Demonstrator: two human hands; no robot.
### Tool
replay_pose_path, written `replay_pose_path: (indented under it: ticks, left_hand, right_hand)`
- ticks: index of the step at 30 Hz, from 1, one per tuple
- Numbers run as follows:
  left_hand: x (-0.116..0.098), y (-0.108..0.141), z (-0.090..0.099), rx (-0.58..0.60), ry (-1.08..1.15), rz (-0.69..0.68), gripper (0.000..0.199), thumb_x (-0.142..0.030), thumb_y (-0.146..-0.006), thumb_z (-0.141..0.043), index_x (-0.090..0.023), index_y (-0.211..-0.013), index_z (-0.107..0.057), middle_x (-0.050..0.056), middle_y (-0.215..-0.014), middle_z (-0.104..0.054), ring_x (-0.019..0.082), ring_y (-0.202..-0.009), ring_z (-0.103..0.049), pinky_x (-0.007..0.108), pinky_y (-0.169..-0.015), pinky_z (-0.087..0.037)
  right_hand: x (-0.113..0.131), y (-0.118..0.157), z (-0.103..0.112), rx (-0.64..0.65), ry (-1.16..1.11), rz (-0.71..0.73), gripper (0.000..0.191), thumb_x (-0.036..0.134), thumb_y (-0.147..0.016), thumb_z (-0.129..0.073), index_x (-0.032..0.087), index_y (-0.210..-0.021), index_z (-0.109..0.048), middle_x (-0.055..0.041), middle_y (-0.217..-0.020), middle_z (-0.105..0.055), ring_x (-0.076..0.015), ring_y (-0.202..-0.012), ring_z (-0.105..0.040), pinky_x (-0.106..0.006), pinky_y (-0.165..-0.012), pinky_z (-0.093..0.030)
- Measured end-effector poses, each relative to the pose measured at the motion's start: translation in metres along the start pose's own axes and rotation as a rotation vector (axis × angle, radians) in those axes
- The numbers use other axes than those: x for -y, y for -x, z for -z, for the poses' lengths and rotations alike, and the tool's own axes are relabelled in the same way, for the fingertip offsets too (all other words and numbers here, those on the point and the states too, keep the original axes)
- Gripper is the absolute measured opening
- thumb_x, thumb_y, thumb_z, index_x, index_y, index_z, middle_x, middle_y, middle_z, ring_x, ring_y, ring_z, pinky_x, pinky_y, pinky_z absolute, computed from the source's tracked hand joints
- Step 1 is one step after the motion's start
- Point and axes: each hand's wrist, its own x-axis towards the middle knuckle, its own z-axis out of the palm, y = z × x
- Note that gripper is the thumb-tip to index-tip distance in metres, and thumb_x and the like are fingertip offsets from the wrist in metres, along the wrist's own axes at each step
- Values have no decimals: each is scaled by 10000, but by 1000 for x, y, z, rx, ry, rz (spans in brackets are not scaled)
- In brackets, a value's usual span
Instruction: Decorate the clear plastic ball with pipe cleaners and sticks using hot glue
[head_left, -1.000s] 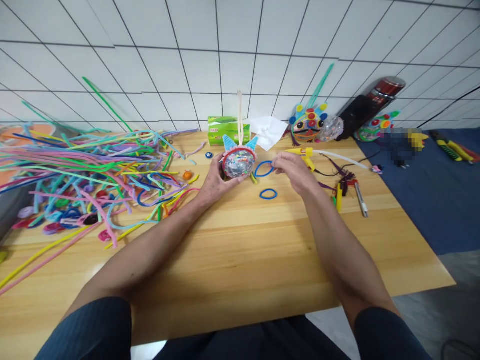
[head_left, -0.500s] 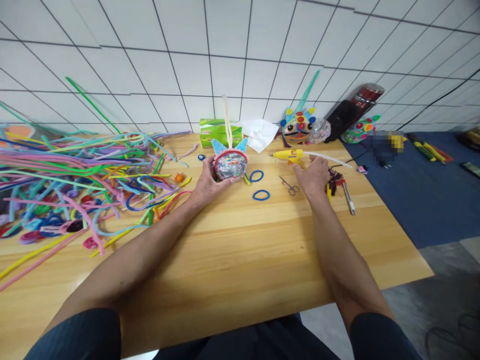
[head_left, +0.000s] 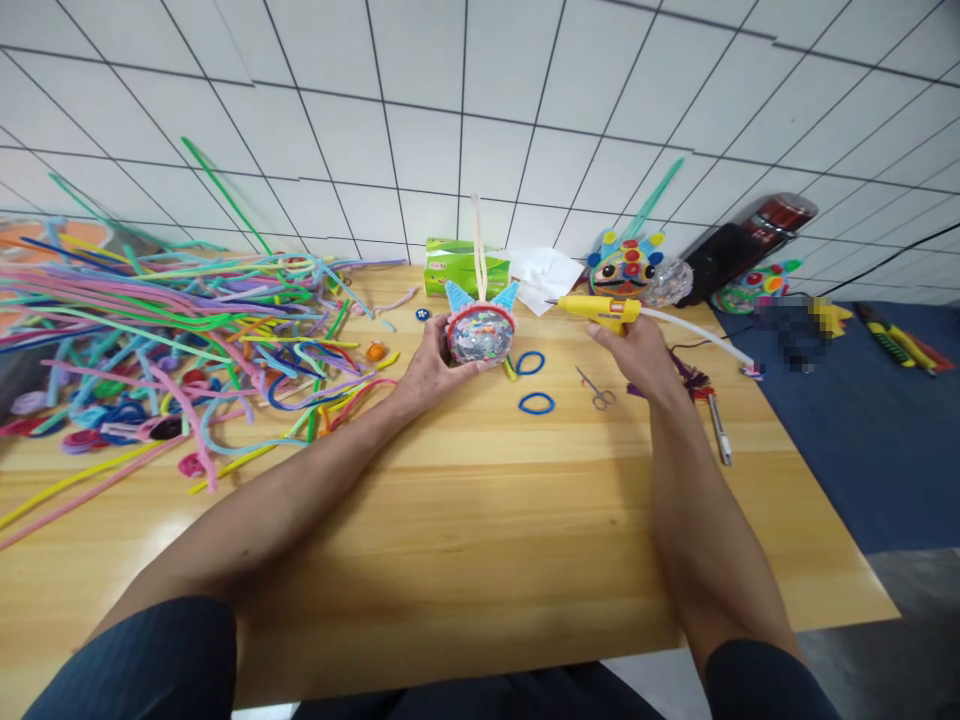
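Observation:
My left hand (head_left: 436, 372) grips a round clear ornament (head_left: 482, 334) with a red rim, two light-blue pointed ears and a pale loop standing up from its top. My right hand (head_left: 639, 350) is closed round the handle of a yellow glue gun (head_left: 598, 308), whose nozzle points left and whose long white glue stick trails to the right. Two blue rings, an upper one (head_left: 530, 363) and a lower one (head_left: 536, 403), lie on the table between the hands. Small scissors (head_left: 596, 388) rest just below the glue gun.
Tangled pipe cleaners (head_left: 172, 330) cover the left of the wooden table (head_left: 450, 560). Along the tiled wall stand a green tissue pack (head_left: 442, 265), a decorated face ornament (head_left: 626, 270) and a dark red bottle (head_left: 776, 222). A pen (head_left: 720, 430) and pliers (head_left: 896, 340) lie at the right.
My right hand has taken hold of the glue gun and raised it off the table. The view has shifted slightly; the ornament stays in my left hand.

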Motion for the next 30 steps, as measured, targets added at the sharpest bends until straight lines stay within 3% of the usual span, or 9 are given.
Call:
replay_pose_path:
  ticks: [5,8,15,18,30]
  left_hand:
    - [4,-1,-1,-22,10,-3,1033,-608,-754,-1086,-254,-1481,-443,184,-1588,-647,362,-1471,-725,630,-1308,-584]
    - [10,-2,0,-16,20,-7,1023,-600,-752,-1088,-261,-1481,-455,173,-1580,-645,356,-1471,-716,627,-1305,-585]
    - [19,-2,1,-12,37,-40,1025,-611,-759,-1079,-277,-1501,-456,158,-1574,-633,357,-1470,-703,600,-1294,-586]
    - [21,-2,1,-7,37,-49,1028,-605,-768,-1074,-282,-1513,-443,156,-1587,-621,350,-1474,-697,586,-1292,-585]
    - [19,-2,1,13,51,-42,986,-561,-784,-1072,-300,-1493,-438,153,-1591,-601,344,-1453,-694,594,-1278,-585]
  right_hand:
    - [62,16,-3,131,-72,175,313,513,-929,-736,235,-1032,-838,-81,-1054,-860,-325,-977,-772,-504,-963,-639]
    - [79,23,-6,167,-14,180,343,508,-939,-745,239,-1118,-860,-83,-1057,-868,-342,-967,-776,-515,-937,-644]
    - [75,26,-13,210,130,180,338,528,-983,-718,240,-1090,-861,-85,-979,-852,-335,-949,-759,-490,-941,-621]
    - [75,25,-20,231,119,188,333,508,-987,-710,233,-1117,-846,-100,-1056,-854,-357,-1033,-770,-519,-1008,-612]
    - [75,25,-28,241,60,176,336,498,-1000,-707,258,-1194,-839,-78,-1098,-862,-346,-1035,-775,-544,-1039,-624]
